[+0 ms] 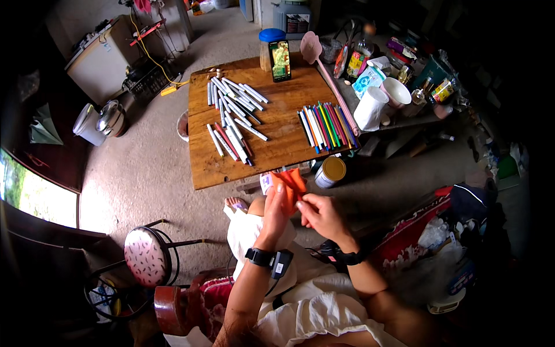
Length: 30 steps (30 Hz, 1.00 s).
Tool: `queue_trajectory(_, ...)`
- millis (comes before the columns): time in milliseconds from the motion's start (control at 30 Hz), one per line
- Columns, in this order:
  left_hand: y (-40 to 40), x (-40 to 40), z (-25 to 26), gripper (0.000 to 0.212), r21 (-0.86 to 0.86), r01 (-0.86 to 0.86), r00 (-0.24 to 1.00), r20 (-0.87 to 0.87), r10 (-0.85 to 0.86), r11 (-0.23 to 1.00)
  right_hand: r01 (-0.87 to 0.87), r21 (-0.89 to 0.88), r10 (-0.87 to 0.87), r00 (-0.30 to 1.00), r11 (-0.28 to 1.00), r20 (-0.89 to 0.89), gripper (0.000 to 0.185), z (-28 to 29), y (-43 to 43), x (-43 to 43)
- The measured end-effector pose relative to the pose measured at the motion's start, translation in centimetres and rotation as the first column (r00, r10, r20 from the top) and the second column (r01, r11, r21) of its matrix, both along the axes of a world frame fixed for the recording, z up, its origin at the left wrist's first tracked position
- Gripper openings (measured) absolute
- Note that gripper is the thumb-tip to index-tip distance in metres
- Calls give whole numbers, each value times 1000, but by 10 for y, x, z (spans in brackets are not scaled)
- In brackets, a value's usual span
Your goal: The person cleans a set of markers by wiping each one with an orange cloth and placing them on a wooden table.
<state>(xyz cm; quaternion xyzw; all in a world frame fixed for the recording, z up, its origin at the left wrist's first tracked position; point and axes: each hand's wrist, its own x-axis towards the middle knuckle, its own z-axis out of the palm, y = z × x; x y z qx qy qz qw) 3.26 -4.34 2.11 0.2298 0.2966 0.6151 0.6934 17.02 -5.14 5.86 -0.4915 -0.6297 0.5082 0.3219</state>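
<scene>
Both hands are together just off the near edge of the wooden table [277, 113], above my lap. My left hand [275, 212] holds an orange cloth-like piece [289, 184], with its thumb laid along it. My right hand [321, 214] pinches the lower right side of the same orange piece. A slim pen-like thing shows at its top, too small to name surely. On the table's left part lies a loose pile of white-barrelled markers [236, 102], with a few reddish ones. A row of coloured pens or pencils [328, 126] lies side by side near the right edge.
A phone [280, 60] leans on a blue-lidded jar [265, 52] at the table's back. A pink fly swatter [331, 80] lies along the right edge. Bottles, a paper roll [371, 108] and a bowl [396, 92] crowd the right side. Below stand a gold-lidded tin [333, 169] and a round stool [146, 256].
</scene>
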Motion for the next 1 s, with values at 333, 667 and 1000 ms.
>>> queue_trajectory(333,-5,-5,-1,35,-33,-74,997,-27,73,997,4,143,-35,977,990,211,23,6,-12,-14)
queue_trajectory(667,-2,-6,-11,40,-28,-61,998,-35,60,998,2,220,-59,966,975,252,21,-2,-3,-17)
queue_trajectory(1000,-1,-9,-9,39,-29,-40,999,-17,40,999,29,218,-88,961,975,263,23,8,-10,-13)
